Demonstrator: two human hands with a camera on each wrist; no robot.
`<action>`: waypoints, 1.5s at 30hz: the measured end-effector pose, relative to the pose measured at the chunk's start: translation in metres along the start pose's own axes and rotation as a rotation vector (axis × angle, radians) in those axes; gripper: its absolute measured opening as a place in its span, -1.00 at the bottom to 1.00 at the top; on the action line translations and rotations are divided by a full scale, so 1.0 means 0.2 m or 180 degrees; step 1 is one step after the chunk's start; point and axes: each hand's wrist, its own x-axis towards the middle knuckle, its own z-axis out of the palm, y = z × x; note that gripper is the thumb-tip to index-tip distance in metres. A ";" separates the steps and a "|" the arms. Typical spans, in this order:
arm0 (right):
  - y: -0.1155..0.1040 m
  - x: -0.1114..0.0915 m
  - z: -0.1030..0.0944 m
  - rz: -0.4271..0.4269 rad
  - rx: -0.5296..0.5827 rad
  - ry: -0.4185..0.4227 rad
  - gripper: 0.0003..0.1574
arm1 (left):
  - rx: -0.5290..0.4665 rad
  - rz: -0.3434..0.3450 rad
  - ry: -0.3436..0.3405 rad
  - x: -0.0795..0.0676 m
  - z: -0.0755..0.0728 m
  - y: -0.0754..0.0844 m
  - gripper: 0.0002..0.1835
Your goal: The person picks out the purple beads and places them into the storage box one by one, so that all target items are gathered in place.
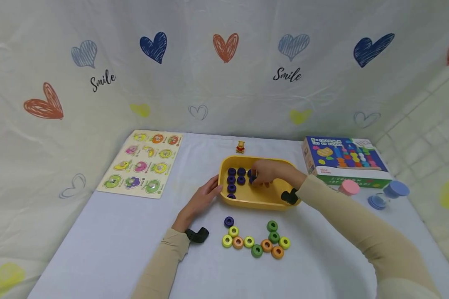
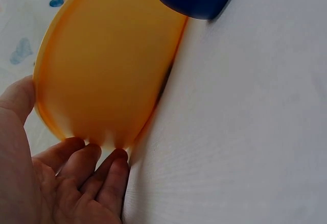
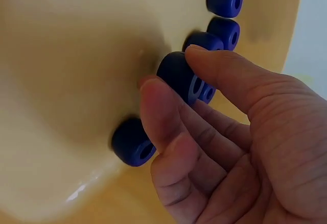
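My left hand [image 1: 205, 197] holds the left end of a yellow plastic tray [image 1: 258, 204]. In the left wrist view its thumb is at the rim and its fingertips are against the outer wall. Inside the tray, my right hand [image 1: 268, 171] pinches a dark blue bead [image 3: 176, 76] between thumb and fingers. More dark blue beads [image 1: 231, 180] stand in rows at the tray's left side, some partly hidden by the right hand. Another blue bead [image 3: 132, 141] lies beside the fingers in the right wrist view.
In front of the tray lie a blue bead [image 1: 229, 221] and several yellow, orange and green beads [image 1: 267, 245]. A fruit puzzle board [image 1: 140, 164] is at left, a toy box [image 1: 345, 160] at right, near pink [image 1: 349, 187] and blue cups [image 1: 396, 189]. A bear figurine [image 1: 240, 147] stands behind.
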 end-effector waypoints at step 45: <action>-0.53 -0.31 0.45 -0.1162 -0.1629 0.0691 -0.64 | 0.0014 0.0141 -0.0015 -0.01 0.00 0.00 -0.44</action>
